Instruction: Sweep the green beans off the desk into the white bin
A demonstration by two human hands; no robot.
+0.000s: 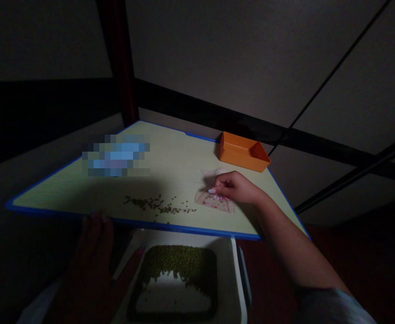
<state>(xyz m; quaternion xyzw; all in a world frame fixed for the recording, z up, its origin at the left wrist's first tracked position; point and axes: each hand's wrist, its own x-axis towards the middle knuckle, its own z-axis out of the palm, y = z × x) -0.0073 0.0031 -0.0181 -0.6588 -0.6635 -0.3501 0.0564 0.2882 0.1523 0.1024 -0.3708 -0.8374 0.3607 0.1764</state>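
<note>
My right hand (pixel 235 186) rests on the pale green table (pixel 170 153), its fingers curled and pressed onto a clear pink-marked protractor (pixel 217 204) that lies flat beside it. Several small green beans (pixel 157 204) are scattered on the table to the left of the protractor, near the front edge. My left hand (pixel 94 252) is in shadow below the table's front edge, next to the left side of a white tray (pixel 233 288) that holds a heap of green beans (pixel 180 265). Its fingers point up toward the edge; their grip is too dark to read.
An orange box (pixel 243 152) stands at the table's far right corner. A blurred blue patch (pixel 116 155) lies on the table's left half. The table has a blue rim (pixel 184 227). A dark post (pixel 121 63) rises behind the table. The room is dim.
</note>
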